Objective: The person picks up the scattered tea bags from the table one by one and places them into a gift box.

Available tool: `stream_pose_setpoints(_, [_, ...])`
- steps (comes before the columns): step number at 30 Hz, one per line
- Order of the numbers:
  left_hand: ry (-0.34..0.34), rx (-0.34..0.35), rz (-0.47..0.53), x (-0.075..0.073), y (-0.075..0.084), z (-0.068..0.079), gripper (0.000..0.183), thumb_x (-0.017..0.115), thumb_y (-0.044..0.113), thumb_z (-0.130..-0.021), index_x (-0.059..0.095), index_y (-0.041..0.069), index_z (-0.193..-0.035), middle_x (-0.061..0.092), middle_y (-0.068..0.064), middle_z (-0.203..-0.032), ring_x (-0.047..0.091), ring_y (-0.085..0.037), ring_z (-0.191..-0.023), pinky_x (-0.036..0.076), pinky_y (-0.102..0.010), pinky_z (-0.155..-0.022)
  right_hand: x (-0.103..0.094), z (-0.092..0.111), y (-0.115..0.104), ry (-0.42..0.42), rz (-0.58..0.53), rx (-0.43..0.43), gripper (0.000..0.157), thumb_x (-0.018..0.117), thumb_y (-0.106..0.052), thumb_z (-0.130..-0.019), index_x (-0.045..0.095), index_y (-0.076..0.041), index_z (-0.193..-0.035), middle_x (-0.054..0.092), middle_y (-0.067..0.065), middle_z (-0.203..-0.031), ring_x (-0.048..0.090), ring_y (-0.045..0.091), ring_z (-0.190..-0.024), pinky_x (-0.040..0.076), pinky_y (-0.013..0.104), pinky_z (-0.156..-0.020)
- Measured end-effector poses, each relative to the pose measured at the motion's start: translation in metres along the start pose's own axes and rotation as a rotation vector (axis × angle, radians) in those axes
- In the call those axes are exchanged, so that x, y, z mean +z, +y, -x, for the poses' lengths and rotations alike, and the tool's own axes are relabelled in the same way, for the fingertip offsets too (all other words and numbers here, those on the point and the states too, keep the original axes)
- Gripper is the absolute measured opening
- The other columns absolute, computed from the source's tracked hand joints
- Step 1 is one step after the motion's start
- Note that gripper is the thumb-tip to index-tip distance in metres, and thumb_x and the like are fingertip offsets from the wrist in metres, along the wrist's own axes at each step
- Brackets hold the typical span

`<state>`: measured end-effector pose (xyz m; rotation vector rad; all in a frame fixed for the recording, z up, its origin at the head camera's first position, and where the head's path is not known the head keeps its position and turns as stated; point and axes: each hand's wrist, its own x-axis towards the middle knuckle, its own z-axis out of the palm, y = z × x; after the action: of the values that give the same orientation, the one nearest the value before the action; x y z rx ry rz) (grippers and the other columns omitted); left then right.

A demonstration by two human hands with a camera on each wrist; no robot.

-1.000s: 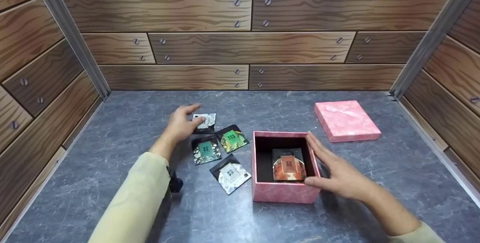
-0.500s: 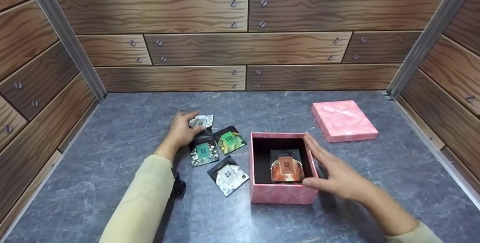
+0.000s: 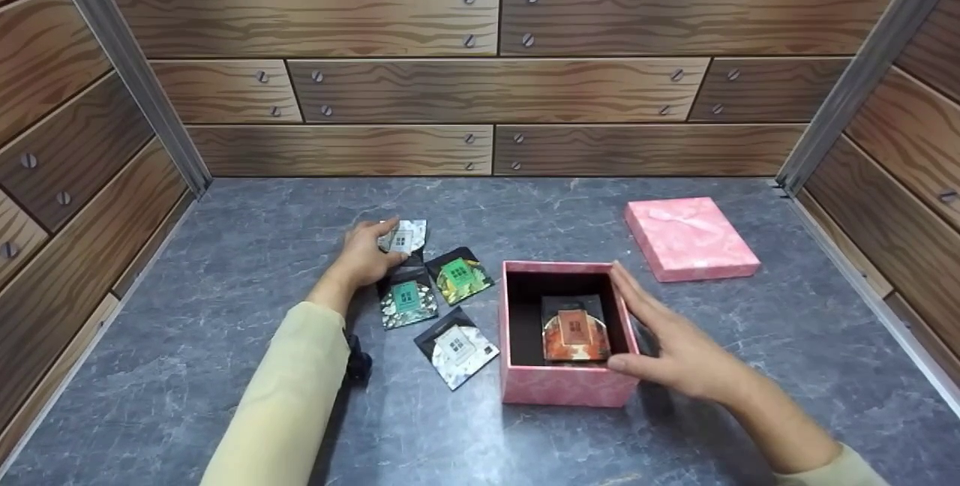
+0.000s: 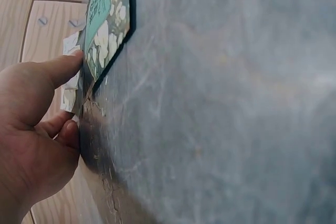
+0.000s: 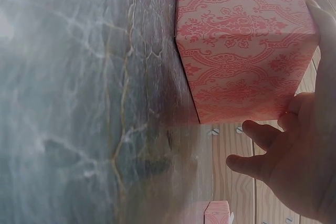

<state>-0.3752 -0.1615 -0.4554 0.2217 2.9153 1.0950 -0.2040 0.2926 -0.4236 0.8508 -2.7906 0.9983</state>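
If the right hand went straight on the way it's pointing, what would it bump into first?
Probably the open pink box. The right hand seems to be touching its side, though exact contact is hard to judge.

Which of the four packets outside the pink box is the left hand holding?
The back white packet, farthest away: the left hand pinches it. The green packet, teal packet and front white packet lie outside that grip.
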Motion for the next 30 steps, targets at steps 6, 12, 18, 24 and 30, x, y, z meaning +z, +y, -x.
stream_pose_setpoints(6, [0.01,0.01,0.021,0.001,0.0,0.001,0.068,0.078,0.013,-0.095,0.052,0.005,-0.156,0.047,-0.034,-0.152,0.038,-0.049,-0.143,0.027,-0.053,-0.124,0.001,0.001,0.0,0.002,-0.003,-0.003,0.106,0.083,-0.036,-0.09,0.018,-0.014,-0.171,0.017,0.013,-0.176,0.031,0.047,-0.151,0.031,0.074,-0.113])
stream_pose_setpoints(12, [0.017,0.024,0.112,0.001,-0.003,-0.001,0.065,0.077,0.003,-0.092,0.055,0.001,-0.153,0.053,-0.033,-0.15,0.047,-0.043,-0.142,0.033,-0.049,-0.122,0.001,0.0,0.001,0.005,0.004,-0.005,0.106,0.082,-0.037,-0.09,0.018,-0.013,-0.171,0.017,0.014,-0.176,0.031,0.05,-0.151,0.03,0.074,-0.113])
stream_pose_setpoints(18, [0.026,-0.035,0.223,-0.004,-0.007,0.003,0.064,0.077,-0.002,-0.092,0.055,-0.002,-0.152,0.053,-0.028,-0.153,0.047,-0.038,-0.144,0.035,-0.045,-0.122,0.0,0.0,0.0,0.001,0.007,-0.001,0.106,0.082,-0.038,-0.09,0.018,-0.014,-0.171,0.016,0.014,-0.176,0.032,0.05,-0.151,0.031,0.073,-0.113])
stream_pose_setpoints(24, [0.064,-0.035,0.215,-0.013,-0.012,0.008,0.059,0.081,0.006,-0.092,0.059,-0.006,-0.146,0.058,-0.029,-0.147,0.053,-0.039,-0.139,0.039,-0.046,-0.119,0.0,0.0,0.0,-0.002,0.01,0.014,0.105,0.082,-0.038,-0.091,0.017,-0.017,-0.172,0.015,0.012,-0.176,0.032,0.05,-0.15,0.031,0.074,-0.113])
stream_pose_setpoints(30, [0.095,-0.031,0.187,-0.027,-0.011,0.016,0.053,0.079,0.01,-0.096,0.062,-0.004,-0.144,0.06,-0.03,-0.142,0.057,-0.039,-0.132,0.042,-0.047,-0.116,0.001,-0.001,0.001,0.002,0.01,-0.004,0.105,0.082,-0.036,-0.091,0.018,-0.01,-0.171,0.017,0.016,-0.175,0.029,0.047,-0.152,0.029,0.071,-0.115])
